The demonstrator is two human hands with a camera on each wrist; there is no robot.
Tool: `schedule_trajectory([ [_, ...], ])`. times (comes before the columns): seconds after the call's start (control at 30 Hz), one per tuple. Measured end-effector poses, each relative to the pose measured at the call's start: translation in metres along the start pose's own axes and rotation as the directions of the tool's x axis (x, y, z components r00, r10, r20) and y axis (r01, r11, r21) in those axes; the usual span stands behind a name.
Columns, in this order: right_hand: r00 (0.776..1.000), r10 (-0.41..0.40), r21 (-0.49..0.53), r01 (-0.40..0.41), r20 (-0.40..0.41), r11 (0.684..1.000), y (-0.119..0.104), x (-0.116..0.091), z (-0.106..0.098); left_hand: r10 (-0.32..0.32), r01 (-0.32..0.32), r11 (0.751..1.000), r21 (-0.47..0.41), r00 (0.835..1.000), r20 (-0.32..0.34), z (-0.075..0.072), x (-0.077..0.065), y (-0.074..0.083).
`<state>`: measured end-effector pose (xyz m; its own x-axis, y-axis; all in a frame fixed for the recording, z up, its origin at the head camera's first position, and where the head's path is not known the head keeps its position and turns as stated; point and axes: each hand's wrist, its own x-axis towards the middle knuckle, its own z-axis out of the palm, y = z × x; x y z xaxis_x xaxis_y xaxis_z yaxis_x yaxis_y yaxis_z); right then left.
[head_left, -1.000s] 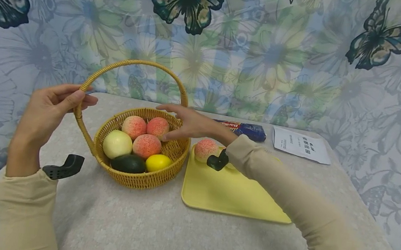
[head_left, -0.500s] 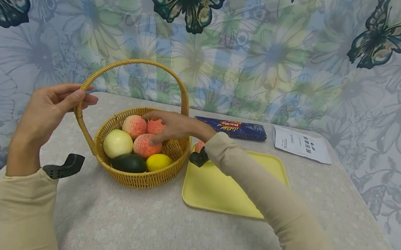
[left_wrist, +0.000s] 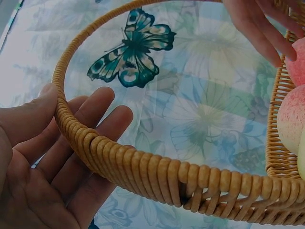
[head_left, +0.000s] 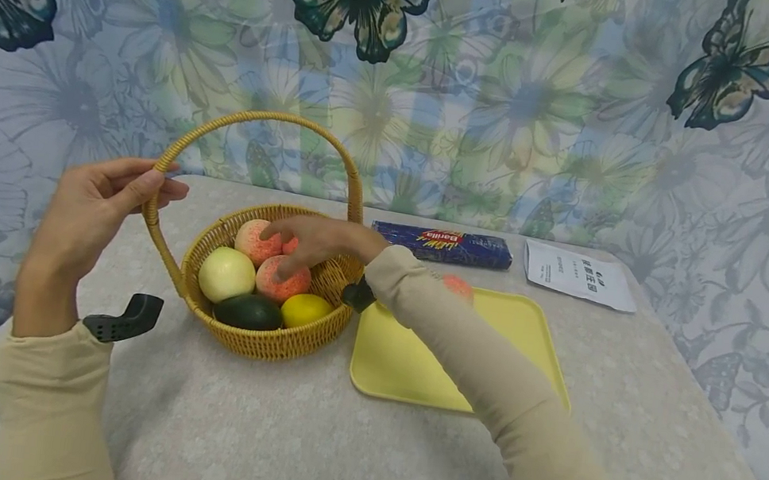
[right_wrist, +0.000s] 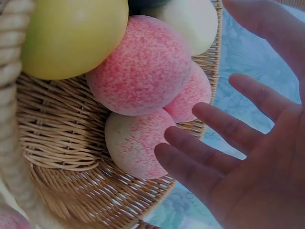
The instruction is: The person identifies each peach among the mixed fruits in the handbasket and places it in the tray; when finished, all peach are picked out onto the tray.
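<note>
My left hand (head_left: 96, 209) pinches the left side of the wrapped handle (head_left: 262, 119) of a wicker basket (head_left: 263, 348), thumb on one side and fingers behind. The basket stands on the table holding several fruits: peaches (head_left: 282, 281), a pale round fruit (head_left: 226, 274), a dark green avocado (head_left: 248, 311) and a lemon (head_left: 306, 311). Over the peaches reaches my right hand (head_left: 320, 240), its fingers spread and partly hiding the rear-right one. In the right wrist view its fingertips overlap the edge of a peach (right_wrist: 138, 143), and the palm holds nothing.
A yellow tray (head_left: 405, 363) lies right of the basket, partly beneath my right sleeve, with a peach (head_left: 458, 287) showing above the sleeve. Behind it are a blue Barilla pack (head_left: 441, 245) and a white printed packet (head_left: 578, 276). A butterfly-patterned cloth (head_left: 515, 112) hangs at the back.
My right hand has moved left from the basket's right rim to over the peaches, its sleeve uncovering more of the Barilla pack. The left hand has kept its hold on the handle.
</note>
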<state>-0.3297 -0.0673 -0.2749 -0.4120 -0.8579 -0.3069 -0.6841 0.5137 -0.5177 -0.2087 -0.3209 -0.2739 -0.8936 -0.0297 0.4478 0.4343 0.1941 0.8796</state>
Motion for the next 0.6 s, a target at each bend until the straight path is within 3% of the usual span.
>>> schedule_trajectory([
  [0.17, 0.999, 0.048, -0.022, -0.048, 0.02, 0.999, 0.004, 0.005, 0.004, -0.002, 0.002, 1.0, -0.002, 1.0, -0.003, 0.001, 0.001, 0.0],
  [0.6, 0.995, 0.084, -0.099, -0.079, 0.049, 0.992, 0.006, 0.016, 0.013, -0.003, 0.003, 1.0, -0.01, 1.0, 0.002, 0.001, 0.001, 0.0],
])
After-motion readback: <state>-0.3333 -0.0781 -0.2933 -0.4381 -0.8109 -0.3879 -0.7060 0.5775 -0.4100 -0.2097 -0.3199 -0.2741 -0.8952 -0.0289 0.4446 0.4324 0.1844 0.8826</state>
